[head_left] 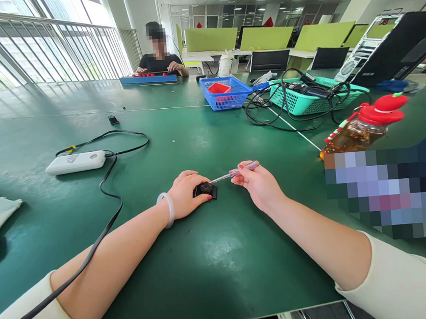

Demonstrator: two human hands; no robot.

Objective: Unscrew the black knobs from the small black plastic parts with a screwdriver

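A small black part lies on the green table in front of me. My left hand, with a pale bangle at the wrist, is closed around its left side and pins it to the table. My right hand pinches a slim screwdriver with a clear handle. The metal tip of the screwdriver rests on top of the black part.
A white power bank with a black cable lies to the left. A blue basket, a teal basket of cables and a red-capped bottle stand to the right. Another person sits at the far end.
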